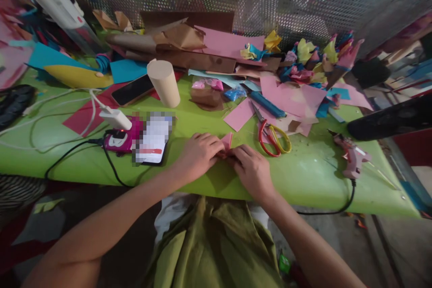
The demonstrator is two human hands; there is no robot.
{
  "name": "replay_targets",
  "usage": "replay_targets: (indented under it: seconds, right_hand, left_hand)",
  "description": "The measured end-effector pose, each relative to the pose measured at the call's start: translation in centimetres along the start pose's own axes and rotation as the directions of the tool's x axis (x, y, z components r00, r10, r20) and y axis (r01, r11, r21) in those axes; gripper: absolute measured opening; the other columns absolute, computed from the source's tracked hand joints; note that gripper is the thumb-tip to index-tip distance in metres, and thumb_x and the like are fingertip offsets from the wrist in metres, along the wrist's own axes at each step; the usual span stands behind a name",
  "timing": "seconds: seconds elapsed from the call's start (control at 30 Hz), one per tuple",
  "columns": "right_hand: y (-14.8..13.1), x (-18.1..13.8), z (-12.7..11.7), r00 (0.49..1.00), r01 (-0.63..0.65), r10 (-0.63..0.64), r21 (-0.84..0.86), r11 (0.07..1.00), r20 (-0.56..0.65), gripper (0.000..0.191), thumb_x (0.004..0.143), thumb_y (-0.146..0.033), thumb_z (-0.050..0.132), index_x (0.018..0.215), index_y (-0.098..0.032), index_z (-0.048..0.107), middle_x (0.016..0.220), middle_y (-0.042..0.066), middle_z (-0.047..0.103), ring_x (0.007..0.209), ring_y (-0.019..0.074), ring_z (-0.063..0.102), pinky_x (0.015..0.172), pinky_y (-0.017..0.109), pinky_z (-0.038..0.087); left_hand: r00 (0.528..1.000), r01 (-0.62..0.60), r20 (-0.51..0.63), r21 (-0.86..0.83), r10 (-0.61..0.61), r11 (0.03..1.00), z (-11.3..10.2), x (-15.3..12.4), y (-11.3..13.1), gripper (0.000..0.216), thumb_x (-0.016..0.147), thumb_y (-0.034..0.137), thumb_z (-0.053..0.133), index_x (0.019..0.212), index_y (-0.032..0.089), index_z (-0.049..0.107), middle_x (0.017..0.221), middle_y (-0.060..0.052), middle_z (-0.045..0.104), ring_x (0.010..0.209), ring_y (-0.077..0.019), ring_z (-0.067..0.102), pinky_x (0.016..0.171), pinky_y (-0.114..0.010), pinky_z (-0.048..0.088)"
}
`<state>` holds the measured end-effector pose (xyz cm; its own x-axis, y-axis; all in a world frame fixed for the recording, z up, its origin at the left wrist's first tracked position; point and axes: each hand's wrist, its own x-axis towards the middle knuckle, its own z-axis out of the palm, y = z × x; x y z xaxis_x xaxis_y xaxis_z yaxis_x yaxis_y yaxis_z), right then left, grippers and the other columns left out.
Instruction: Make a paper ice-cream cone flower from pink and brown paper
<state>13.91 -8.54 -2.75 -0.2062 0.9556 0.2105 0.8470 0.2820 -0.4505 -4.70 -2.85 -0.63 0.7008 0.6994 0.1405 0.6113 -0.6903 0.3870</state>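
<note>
A small folded piece of pink paper (227, 140) lies on the green table (303, 171) near its front edge. My left hand (199, 155) presses on the paper's left side with fingers curled down on it. My right hand (251, 171) meets it from the right, fingers pinched on the paper's lower edge. Most of the paper is hidden under both hands; only one upright corner shows.
Red and yellow scissors (272, 137) lie just right of my hands. A glue gun (351, 157) rests at the right with its cord over the edge. A phone (153, 139), a charger (116, 119), a cardboard tube (164, 83) and heaps of coloured paper (303, 63) fill the back.
</note>
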Motion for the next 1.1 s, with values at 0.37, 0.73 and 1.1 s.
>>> replay_targets:
  seconds: [0.37,0.73,1.1]
  right_hand:
    - [0.3,1.7,-0.9,0.983,-0.116,0.099,0.112,0.987,0.152,0.013,0.085,-0.011,0.059,0.087,-0.021,0.067,0.087,0.003,0.068,0.078,0.0187,0.064,0.066,0.027,0.044]
    - [0.9,2.1,-0.9,0.984,-0.099,0.069,0.185,0.978,0.163,0.007,0.084,-0.015,0.064,0.085,-0.021,0.067,0.085,0.002,0.069,0.074,0.0179,0.064,0.064,0.027,0.044]
    - [0.8,1.7,-0.7,0.99,-0.099,0.079,0.175,0.979,0.12,0.009,0.083,-0.013,0.064,0.081,-0.022,0.065,0.082,0.002,0.066,0.073,0.0181,0.063,0.064,0.026,0.043]
  left_hand:
    - [0.971,-0.211,-0.07,0.207,0.229,0.955,0.7,-0.4,-0.6,0.021,0.099,0.019,0.048,0.106,0.019,0.067,0.1,-0.004,0.072,0.092,-0.0184,0.061,0.08,-0.034,0.04]
    - [0.999,-0.046,0.019,0.008,0.046,0.999,0.3,-0.3,0.0,0.02,0.093,0.015,0.059,0.111,0.019,0.066,0.105,-0.005,0.069,0.097,-0.0192,0.064,0.084,-0.034,0.048]
    - [0.998,-0.062,-0.013,0.068,0.063,0.996,0.3,-0.4,0.0,0.016,0.093,0.016,0.058,0.107,0.019,0.065,0.103,-0.003,0.069,0.093,-0.0187,0.063,0.082,-0.034,0.044]
